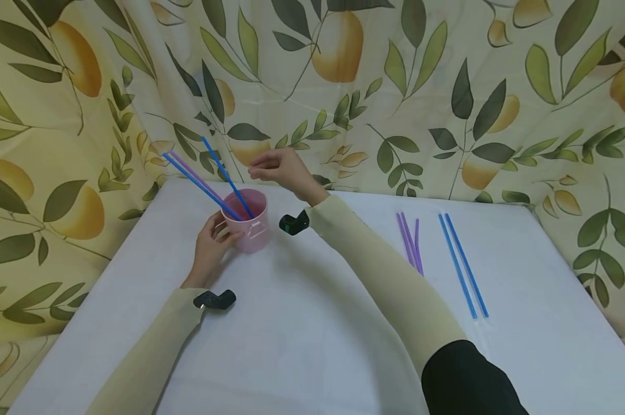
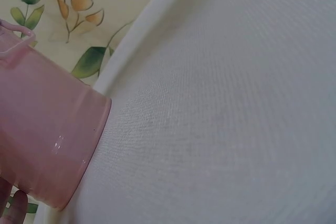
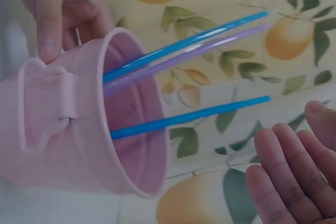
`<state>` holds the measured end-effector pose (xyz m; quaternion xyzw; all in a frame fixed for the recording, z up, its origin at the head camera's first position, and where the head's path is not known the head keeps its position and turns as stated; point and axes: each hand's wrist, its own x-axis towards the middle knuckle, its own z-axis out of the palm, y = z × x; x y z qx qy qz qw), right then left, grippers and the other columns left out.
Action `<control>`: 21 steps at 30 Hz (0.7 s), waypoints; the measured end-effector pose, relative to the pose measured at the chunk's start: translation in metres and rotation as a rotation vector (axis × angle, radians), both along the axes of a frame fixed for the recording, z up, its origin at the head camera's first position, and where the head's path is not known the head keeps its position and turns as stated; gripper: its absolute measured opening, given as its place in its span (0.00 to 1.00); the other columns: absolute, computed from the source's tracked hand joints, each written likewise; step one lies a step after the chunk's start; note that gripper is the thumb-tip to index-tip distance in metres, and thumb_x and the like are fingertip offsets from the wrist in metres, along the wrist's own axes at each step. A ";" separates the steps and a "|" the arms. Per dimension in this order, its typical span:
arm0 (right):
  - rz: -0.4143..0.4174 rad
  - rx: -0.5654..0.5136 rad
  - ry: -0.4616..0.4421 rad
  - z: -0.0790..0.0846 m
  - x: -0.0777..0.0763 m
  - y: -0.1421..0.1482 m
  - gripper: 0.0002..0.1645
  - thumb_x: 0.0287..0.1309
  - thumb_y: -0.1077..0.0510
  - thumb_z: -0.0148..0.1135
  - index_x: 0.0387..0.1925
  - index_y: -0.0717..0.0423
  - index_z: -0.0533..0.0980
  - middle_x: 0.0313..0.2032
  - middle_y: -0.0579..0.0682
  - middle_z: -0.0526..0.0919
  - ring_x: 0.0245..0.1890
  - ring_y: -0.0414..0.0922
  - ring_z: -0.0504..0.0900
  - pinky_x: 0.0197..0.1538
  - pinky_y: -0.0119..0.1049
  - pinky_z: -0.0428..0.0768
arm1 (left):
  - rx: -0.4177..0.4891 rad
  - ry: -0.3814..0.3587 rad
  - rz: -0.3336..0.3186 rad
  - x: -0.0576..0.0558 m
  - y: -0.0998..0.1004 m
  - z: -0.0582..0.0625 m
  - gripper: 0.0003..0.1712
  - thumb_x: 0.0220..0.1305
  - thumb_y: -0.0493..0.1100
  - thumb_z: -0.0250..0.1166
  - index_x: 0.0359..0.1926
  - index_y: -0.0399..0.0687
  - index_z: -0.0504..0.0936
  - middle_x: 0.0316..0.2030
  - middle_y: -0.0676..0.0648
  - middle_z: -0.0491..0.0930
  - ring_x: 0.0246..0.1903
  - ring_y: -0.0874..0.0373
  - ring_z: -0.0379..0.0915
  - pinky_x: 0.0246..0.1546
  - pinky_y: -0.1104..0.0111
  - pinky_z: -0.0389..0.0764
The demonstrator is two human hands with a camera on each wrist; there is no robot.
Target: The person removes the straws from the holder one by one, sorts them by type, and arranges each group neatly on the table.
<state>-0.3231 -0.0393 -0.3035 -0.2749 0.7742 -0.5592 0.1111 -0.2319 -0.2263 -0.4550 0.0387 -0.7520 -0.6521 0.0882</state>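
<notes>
My left hand holds a pink bucket from its left side, thumb on the near wall, as it stands upright near the table's back edge. Two blue straws and a purple straw lean out over its rim. Just right of their upper ends, my right hand hovers with nothing in it. Its fingers look extended and apart from the straws in the right wrist view. The left wrist view shows the bucket's lower wall and a bit of the left fingers.
On the right of the white table lie several purple straws, partly behind the right sleeve. Two blue straws lie side by side further right. A fruit-patterned curtain hangs close behind the table.
</notes>
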 end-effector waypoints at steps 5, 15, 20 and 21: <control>-0.014 0.047 0.017 -0.011 -0.008 -0.026 0.16 0.56 0.61 0.64 0.46 0.66 0.79 0.43 0.61 0.84 0.42 0.48 0.84 0.48 0.31 0.84 | -0.014 -0.009 0.000 0.000 0.001 0.000 0.42 0.58 0.44 0.67 0.70 0.46 0.56 0.68 0.42 0.60 0.67 0.49 0.59 0.67 0.58 0.68; -0.070 0.084 0.011 -0.025 -0.019 -0.054 0.16 0.55 0.63 0.65 0.45 0.67 0.79 0.43 0.62 0.84 0.44 0.51 0.84 0.46 0.30 0.84 | -0.046 -0.011 -0.004 0.004 0.000 -0.002 0.44 0.56 0.50 0.67 0.70 0.48 0.56 0.68 0.43 0.61 0.67 0.49 0.59 0.66 0.58 0.69; -0.070 0.085 -0.029 -0.027 -0.025 -0.061 0.18 0.55 0.63 0.65 0.46 0.69 0.77 0.45 0.63 0.83 0.44 0.52 0.83 0.46 0.32 0.85 | -0.048 -0.010 -0.002 0.002 -0.001 -0.002 0.45 0.56 0.51 0.67 0.70 0.49 0.56 0.67 0.43 0.61 0.67 0.50 0.59 0.66 0.59 0.70; -0.067 0.085 -0.038 -0.028 -0.025 -0.062 0.18 0.55 0.64 0.65 0.46 0.70 0.77 0.45 0.64 0.83 0.43 0.52 0.83 0.46 0.32 0.85 | -0.043 -0.009 -0.001 0.001 -0.001 -0.002 0.44 0.56 0.50 0.67 0.70 0.48 0.57 0.67 0.43 0.61 0.67 0.50 0.60 0.66 0.60 0.70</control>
